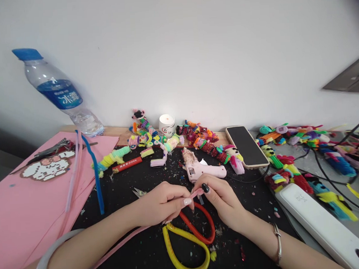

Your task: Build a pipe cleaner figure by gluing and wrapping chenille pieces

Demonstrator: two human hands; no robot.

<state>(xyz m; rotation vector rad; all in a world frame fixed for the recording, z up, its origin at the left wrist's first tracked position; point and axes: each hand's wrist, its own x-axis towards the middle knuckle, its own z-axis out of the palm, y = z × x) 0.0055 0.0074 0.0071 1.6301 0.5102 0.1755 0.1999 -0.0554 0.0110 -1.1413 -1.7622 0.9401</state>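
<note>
Over black speckled mat: left hand [163,201] and right hand [220,198] both pinch fuzzy pink pipe cleaner [197,193], apparently bending it.

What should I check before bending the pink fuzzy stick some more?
1. Both hands on the pink stick: ok. The left hand and right hand pinch it together at its end.
2. Rest of the stick free: ok, as far as it shows. It trails down past the left wrist over the black mat.
3. Scissors out of the way: not ok. Their red and yellow handles lie right under the hands; blades mostly hidden.
4. Glue gun clear of fingers: ok, it lies just behind the hands. Hot or cold: cannot tell.
5. Candle far off: ok, at the back by the wall.
</note>
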